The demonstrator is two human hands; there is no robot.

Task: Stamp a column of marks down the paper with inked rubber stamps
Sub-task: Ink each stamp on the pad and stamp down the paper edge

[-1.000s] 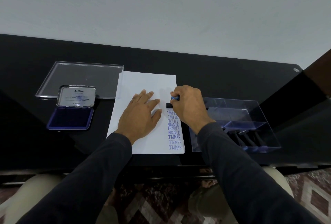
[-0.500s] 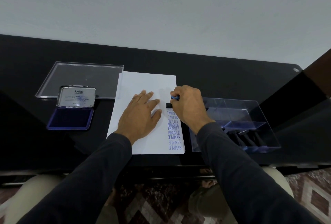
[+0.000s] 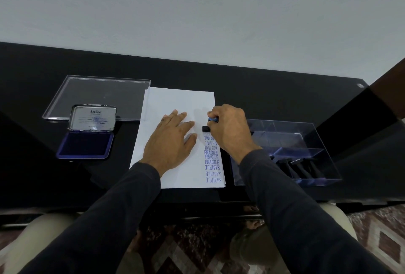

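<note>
A white sheet of paper [image 3: 175, 102] lies on the black table. Down its right edge runs a column of blue marks [image 3: 212, 159] reading AIR MAIL, FRAGILE and SAMPLE. My left hand [image 3: 171, 142] lies flat on the paper with straight fingers. My right hand [image 3: 230, 129] grips a rubber stamp [image 3: 206, 128] with a blue handle and a black base, pressed on the paper at the top of the column. An open ink pad [image 3: 86, 145] with a blue cushion and a raised metal lid sits to the left.
A clear plastic lid [image 3: 98, 96] lies behind the ink pad. To the right stands a clear plastic box [image 3: 306, 142] holding several more black stamps [image 3: 295, 167]. The table's front edge is near my lap.
</note>
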